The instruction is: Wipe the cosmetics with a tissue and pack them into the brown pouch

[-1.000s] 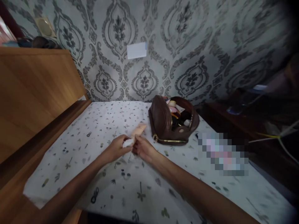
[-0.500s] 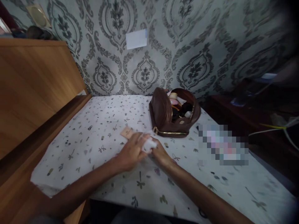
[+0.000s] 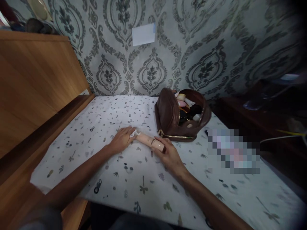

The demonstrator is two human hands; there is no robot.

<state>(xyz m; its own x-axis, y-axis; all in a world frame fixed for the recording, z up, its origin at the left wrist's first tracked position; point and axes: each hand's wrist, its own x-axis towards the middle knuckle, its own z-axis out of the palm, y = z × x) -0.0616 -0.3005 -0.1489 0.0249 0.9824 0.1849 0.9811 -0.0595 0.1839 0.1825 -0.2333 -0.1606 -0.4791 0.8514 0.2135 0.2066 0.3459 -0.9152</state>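
And here's the tube (image 3: 146, 140), peach-coloured, slanting between the two hands, just over the counter (image 3: 83, 143) and in front of the bag (image 3: 166, 111)! The right hand (image 3: 169, 152) has it pinched near the glossy end, thumb on the near side, fingers on the far one. Over on the other end, the left hand (image 3: 122, 140) pinches a scrap of white tissue (image 3: 134, 133) against the tip, fingers bunched close together.

Now, how does a thing like that handle? Light, I'd say, and with some give along the body if it's the soft plastic it looks to be. That smooth skin could slip; the firmer glossy end seems the safest hold, with only a mild squeeze on the middle. Nothing fragile about it, by my reckoning, though the tissue would tear easily.

To the bag, then: brown, mouth gaping, front zip (image 3: 182, 137) gleaming along the bottom. Inside, crammed together, a pink item (image 3: 182, 103), a yellowish one (image 3: 182, 97) just behind, something white (image 3: 197, 117) at the right, and dark shapes I can't make out.
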